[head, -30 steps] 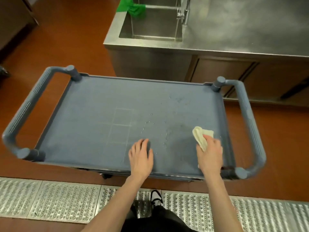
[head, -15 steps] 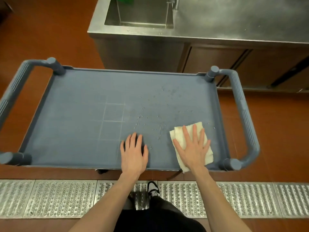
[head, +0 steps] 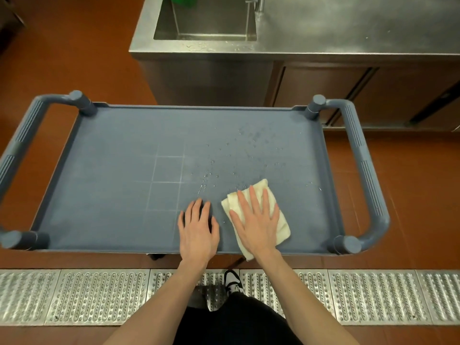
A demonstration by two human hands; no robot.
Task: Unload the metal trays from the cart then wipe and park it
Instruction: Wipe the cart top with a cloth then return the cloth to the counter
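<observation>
Head view: right hand (head: 256,222) flat on cloth (head: 282,226), cart (head: 112,185) top wet

Just my one head cam, looking steeply down, close over my hands, with the cart (head: 112,195) under them.

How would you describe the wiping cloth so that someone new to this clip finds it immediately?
Start at the blue-grey cart in front of the steel sink counter. Near the cart top's front edge, right of centre, the right hand presses flat on a folded cream cloth. It is the only pale, soft thing on the cart; the left hand beside it rests on bare plastic.
</observation>
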